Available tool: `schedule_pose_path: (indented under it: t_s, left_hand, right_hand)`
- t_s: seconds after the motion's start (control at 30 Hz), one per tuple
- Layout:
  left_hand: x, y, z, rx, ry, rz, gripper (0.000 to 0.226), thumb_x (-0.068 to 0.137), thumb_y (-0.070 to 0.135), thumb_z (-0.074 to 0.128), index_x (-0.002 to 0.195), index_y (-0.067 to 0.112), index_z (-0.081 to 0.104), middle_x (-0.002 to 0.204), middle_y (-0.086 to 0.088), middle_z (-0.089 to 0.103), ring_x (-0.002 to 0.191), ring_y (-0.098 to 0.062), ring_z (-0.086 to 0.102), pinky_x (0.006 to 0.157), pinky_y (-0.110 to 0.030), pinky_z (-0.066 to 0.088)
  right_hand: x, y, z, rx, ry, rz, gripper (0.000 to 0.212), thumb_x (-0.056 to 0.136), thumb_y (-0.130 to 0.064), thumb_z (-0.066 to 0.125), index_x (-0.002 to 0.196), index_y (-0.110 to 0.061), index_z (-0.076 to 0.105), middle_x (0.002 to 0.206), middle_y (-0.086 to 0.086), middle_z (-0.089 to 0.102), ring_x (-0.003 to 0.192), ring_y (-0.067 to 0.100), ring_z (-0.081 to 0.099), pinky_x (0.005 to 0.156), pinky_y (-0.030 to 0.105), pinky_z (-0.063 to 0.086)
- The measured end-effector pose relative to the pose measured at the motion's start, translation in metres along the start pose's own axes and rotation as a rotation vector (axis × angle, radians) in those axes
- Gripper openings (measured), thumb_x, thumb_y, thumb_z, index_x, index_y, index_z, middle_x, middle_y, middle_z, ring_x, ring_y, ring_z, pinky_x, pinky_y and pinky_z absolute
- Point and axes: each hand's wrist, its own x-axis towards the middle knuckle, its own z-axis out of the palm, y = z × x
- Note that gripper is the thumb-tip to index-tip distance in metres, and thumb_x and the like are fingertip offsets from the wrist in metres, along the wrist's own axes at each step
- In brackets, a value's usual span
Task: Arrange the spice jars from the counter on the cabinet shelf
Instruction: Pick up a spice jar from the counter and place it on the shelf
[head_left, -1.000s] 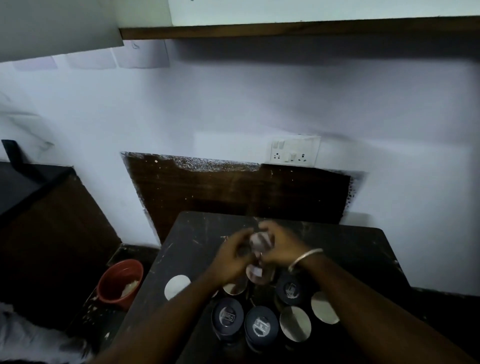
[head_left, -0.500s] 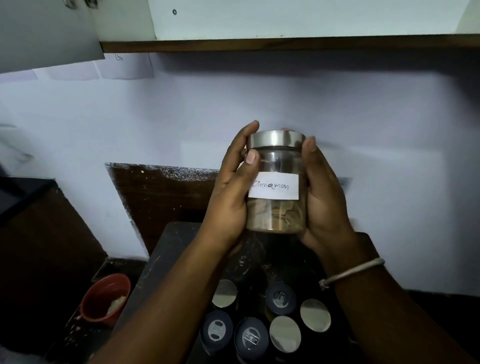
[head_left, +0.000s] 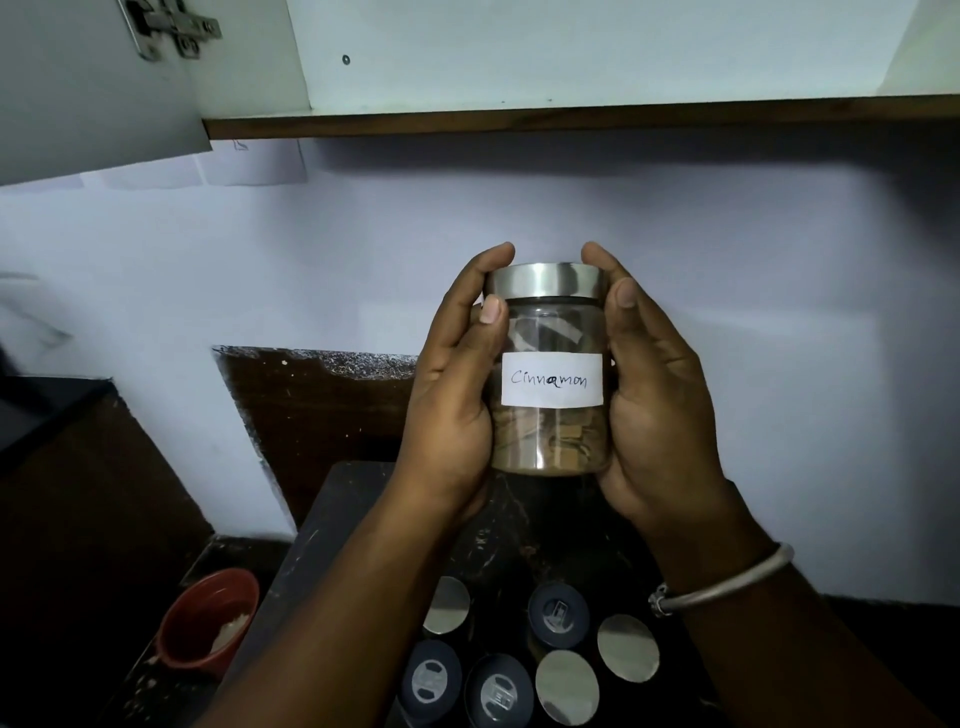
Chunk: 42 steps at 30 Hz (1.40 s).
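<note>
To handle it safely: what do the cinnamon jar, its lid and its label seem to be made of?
The cinnamon jar: clear glass or plastic, contents show through. Its lid: probably brushed metal, silver sheen. Its label: matte white paper, apparently, with handwriting.

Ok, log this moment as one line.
held: cinnamon jar, upright, above counter | left hand: grips jar | right hand: grips jar | counter: six jar lids visible | cabinet shelf: overhead, jar not yet placed

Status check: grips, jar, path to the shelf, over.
Left grip and right grip both hold cinnamon jar, upright, lid on. Jar below cabinet shelf, not yet placed. Path up looks open; six jars on counter.
</note>
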Motion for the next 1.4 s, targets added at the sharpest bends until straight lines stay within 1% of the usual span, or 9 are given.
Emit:
schedule_pose_path:
  t_s: [0.57, 0.73, 0.83, 0.9, 1.03, 1.13, 1.23, 1.3, 1.4]
  left_hand:
    - [0.0, 0.0, 0.0, -0.021, -0.032, 0.001, 0.047, 0.093, 0.042, 0.059, 0.138, 0.031, 0.06, 0.121, -0.007, 0.071, 0.1, -0.022, 0.071, 0.079, -0.033, 0.061]
    - [0.002, -0.001, -0.005, -0.034, -0.047, 0.01, 0.036, 0.102, 0.036, 0.058, 0.138, 0.032, 0.061, 0.121, -0.004, 0.073, 0.101, -0.019, 0.072, 0.079, -0.031, 0.06]
    - [0.011, 0.001, -0.007, -0.007, -0.047, 0.028, 0.041, 0.101, 0.037, 0.06, 0.14, 0.028, 0.06, 0.12, -0.004, 0.074, 0.101, -0.02, 0.073, 0.079, -0.031, 0.06]
    - [0.023, 0.005, -0.009, 0.028, -0.028, 0.043, 0.046, 0.099, 0.034, 0.057, 0.143, 0.022, 0.058, 0.122, -0.007, 0.073, 0.101, -0.023, 0.072, 0.079, -0.032, 0.061]
    - [0.068, 0.02, -0.011, 0.134, -0.005, 0.12, 0.041, 0.1, 0.025, 0.055, 0.141, 0.02, 0.061, 0.133, -0.022, 0.066, 0.11, -0.035, 0.07, 0.084, -0.04, 0.062]
    - [0.115, 0.042, -0.011, 0.192, -0.094, 0.224, 0.039, 0.105, 0.025, 0.054, 0.143, 0.023, 0.058, 0.134, -0.015, 0.068, 0.118, -0.03, 0.07, 0.087, -0.036, 0.06]
    - [0.179, 0.065, -0.021, 0.399, -0.122, 0.341, 0.034, 0.107, 0.034, 0.049, 0.141, 0.037, 0.055, 0.121, 0.001, 0.072, 0.108, -0.018, 0.073, 0.081, -0.031, 0.06]
    - [0.23, 0.075, -0.039, 0.618, 0.047, 0.431, 0.032, 0.106, 0.037, 0.045, 0.132, 0.025, 0.06, 0.11, -0.003, 0.071, 0.098, -0.021, 0.07, 0.083, -0.04, 0.059]
    - [0.297, 0.076, -0.087, 1.359, 0.297, 0.445, 0.033, 0.106, 0.032, 0.043, 0.11, 0.008, 0.065, 0.105, -0.015, 0.071, 0.099, -0.038, 0.065, 0.086, -0.047, 0.051]
  right_hand:
    - [-0.003, -0.004, 0.002, 0.026, -0.002, -0.022, 0.035, 0.106, -0.029, 0.046, 0.136, -0.019, 0.062, 0.123, 0.005, 0.073, 0.11, 0.024, 0.073, 0.084, 0.034, 0.061]
    - [-0.001, 0.0, 0.003, 0.02, -0.006, -0.031, 0.034, 0.107, -0.03, 0.047, 0.135, -0.02, 0.063, 0.121, 0.005, 0.074, 0.109, 0.024, 0.073, 0.083, 0.033, 0.06]
    - [0.007, 0.003, 0.004, -0.005, -0.013, -0.054, 0.036, 0.103, -0.034, 0.053, 0.135, -0.023, 0.064, 0.125, 0.004, 0.072, 0.113, 0.024, 0.071, 0.089, 0.037, 0.06]
    - [0.017, 0.002, 0.007, -0.046, -0.052, -0.066, 0.042, 0.096, -0.038, 0.061, 0.136, -0.028, 0.063, 0.127, 0.001, 0.071, 0.117, 0.021, 0.069, 0.092, 0.038, 0.059]
    - [0.056, -0.016, 0.018, -0.314, -0.214, -0.135, 0.064, 0.078, -0.043, 0.078, 0.138, -0.041, 0.055, 0.119, 0.0, 0.073, 0.107, 0.017, 0.073, 0.082, 0.035, 0.062]
    - [0.097, -0.039, 0.032, -0.467, -0.193, -0.289, 0.063, 0.073, -0.047, 0.08, 0.132, -0.041, 0.058, 0.116, -0.005, 0.072, 0.102, 0.013, 0.072, 0.081, 0.035, 0.063]
    - [0.15, -0.061, 0.054, -0.567, -0.155, -0.398, 0.063, 0.072, -0.045, 0.082, 0.129, -0.037, 0.056, 0.114, -0.01, 0.068, 0.096, 0.007, 0.07, 0.076, 0.031, 0.062]
    - [0.188, -0.072, 0.07, -0.658, -0.126, -0.486, 0.064, 0.074, -0.042, 0.083, 0.129, -0.032, 0.052, 0.11, -0.012, 0.064, 0.09, 0.007, 0.067, 0.076, 0.03, 0.061]
    - [0.242, -0.078, 0.089, -0.803, -0.122, -0.601, 0.068, 0.079, -0.04, 0.082, 0.134, -0.027, 0.046, 0.106, -0.015, 0.061, 0.085, 0.005, 0.064, 0.074, 0.018, 0.055]
